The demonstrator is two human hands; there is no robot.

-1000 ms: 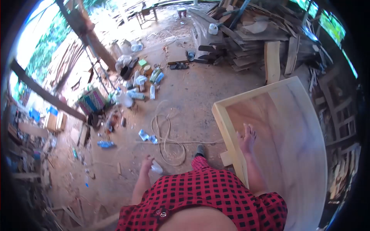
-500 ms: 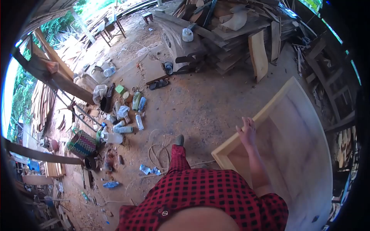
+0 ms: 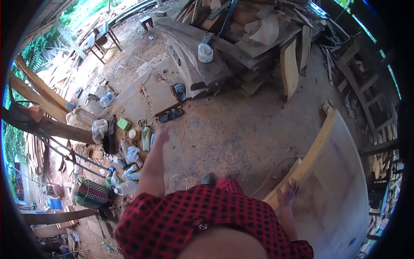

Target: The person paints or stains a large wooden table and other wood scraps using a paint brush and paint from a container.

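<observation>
The large wooden panel [image 3: 340, 181], pale, with a raised frame strip along its near edge, stands tilted at the person's right, its lower part near the dirt floor [image 3: 241, 125]. It looks stiff and bulky, probably heavy for one hand and awkward rather than fragile; the smooth face offers little purchase, so the frame strip along the edge is the sensible place to take hold, ideally at two well-spaced points.

The right hand [image 3: 288, 193] rests on that frame strip, fingers spread and curled lightly over it, a loose grip and not a full clamp. The left hand [image 3: 160, 134] is stretched forward, open and empty as far as can be told, well apart from the panel, over the clutter of plastic bottles [image 3: 133, 166] on the floor. A pair of sandals [image 3: 174, 103] lies further out, and beyond them rises a stack of timber [image 3: 254, 39].
</observation>
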